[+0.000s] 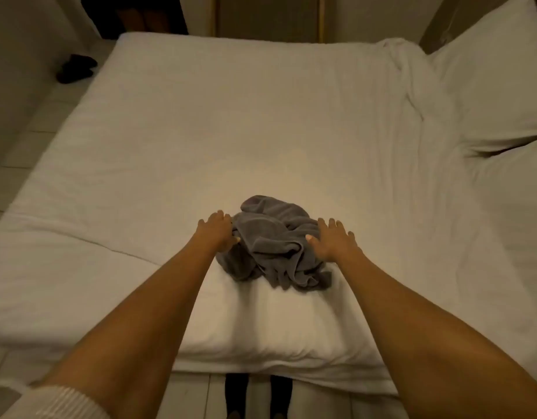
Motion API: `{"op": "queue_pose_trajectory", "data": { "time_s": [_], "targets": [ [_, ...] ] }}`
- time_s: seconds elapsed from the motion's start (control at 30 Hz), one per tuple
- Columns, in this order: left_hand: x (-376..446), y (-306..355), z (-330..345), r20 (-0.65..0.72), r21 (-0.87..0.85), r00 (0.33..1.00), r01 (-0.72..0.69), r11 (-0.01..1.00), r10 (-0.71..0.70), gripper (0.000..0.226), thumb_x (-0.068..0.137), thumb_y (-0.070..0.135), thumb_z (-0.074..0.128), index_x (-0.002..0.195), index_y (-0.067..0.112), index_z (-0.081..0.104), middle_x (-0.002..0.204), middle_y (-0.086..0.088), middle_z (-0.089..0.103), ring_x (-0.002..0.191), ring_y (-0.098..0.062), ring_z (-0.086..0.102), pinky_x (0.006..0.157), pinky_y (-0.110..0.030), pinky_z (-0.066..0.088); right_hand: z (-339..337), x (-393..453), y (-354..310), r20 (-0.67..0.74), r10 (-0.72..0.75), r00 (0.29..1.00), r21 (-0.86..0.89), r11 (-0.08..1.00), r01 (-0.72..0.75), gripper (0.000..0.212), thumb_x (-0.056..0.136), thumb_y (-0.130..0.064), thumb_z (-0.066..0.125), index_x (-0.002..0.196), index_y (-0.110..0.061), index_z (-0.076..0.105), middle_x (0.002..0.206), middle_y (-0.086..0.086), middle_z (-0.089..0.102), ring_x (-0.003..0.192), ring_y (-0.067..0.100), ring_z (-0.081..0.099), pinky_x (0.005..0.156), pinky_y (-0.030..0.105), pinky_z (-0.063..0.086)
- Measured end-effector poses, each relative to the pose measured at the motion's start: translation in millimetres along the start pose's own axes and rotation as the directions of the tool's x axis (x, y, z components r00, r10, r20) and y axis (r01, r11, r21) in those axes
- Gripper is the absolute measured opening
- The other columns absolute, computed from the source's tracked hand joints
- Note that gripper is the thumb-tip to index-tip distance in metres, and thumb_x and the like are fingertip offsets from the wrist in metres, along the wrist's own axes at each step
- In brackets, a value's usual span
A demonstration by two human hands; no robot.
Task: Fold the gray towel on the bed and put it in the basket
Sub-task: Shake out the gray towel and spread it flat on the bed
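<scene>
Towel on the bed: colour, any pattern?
Plain gray towel, no pattern visible; it lies crumpled. Head view, the only one.

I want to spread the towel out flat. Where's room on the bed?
Bare sheet lies beyond the crumpled gray towel toward the far edge of the bed, and to its left. The right side is crowded by pillows and bunched sheet.

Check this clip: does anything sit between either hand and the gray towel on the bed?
Nothing visible does. The left hand and right hand flank the crumpled gray towel on the white bed, thumbs at its edges, fingers straight, no grip taken. No basket is in view.
</scene>
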State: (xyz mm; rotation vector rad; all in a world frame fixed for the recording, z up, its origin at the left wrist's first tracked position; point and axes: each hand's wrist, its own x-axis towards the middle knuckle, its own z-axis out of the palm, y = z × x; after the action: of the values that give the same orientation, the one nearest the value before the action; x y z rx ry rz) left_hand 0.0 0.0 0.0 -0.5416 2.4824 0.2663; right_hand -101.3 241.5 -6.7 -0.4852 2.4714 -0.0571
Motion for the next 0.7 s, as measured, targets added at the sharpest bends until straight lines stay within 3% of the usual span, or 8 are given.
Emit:
{"op": "queue_pose_trajectory", "data": {
  "time_s": [0.1, 0.37, 0.7],
  "targets": [
    [13.2, -4.9, 23.1, 0.043, -0.002, 0.999, 0.004, 1.000, -0.004, 0.073, 0.093, 0.044, 0.050, 0.150, 0.012, 0.016, 0.158, -0.010, 0.017, 0.144, -0.028, 0.021, 0.116, -0.049, 0.022, 14.4, 16.0, -2.2, 0.050, 0.003, 0.999, -0.038, 0.999, -0.001, 0.069, 0.097, -0.052, 0.027, 0.151, -0.015, 0.006, 0.158, 0.013, 0.005, 0.145, 0.030, 0.004, 0.114, 0.052, 0.013],
    [42.1, -8.3, 78.0, 0.120, -0.012, 0.993, -0.019, 1.000, 0.020, 0.077, 0.095, 0.042, 0.048, 0.151, 0.007, 0.009, 0.160, -0.011, 0.003, 0.148, -0.026, 0.007, 0.118, -0.047, 0.014, 55.7, 50.0, -3.3, 0.117, -0.006, 0.993, -0.076, 0.997, 0.015, 0.068, 0.097, -0.053, 0.026, 0.151, -0.018, 0.004, 0.159, 0.013, -0.002, 0.145, 0.030, -0.002, 0.115, 0.051, 0.010],
    [88.9, -11.1, 112.6, 0.023, -0.039, 0.998, -0.064, 0.997, 0.065, 0.076, 0.097, 0.038, 0.045, 0.152, 0.011, 0.001, 0.161, -0.010, -0.003, 0.149, -0.024, 0.000, 0.121, -0.047, 0.008, 88.1, 89.9, -9.3, 0.106, -0.065, 0.992, -0.096, 0.993, 0.075, 0.064, 0.097, -0.051, 0.029, 0.151, -0.024, 0.007, 0.158, 0.013, -0.006, 0.146, 0.029, -0.004, 0.117, 0.050, 0.008]
  ]
}}
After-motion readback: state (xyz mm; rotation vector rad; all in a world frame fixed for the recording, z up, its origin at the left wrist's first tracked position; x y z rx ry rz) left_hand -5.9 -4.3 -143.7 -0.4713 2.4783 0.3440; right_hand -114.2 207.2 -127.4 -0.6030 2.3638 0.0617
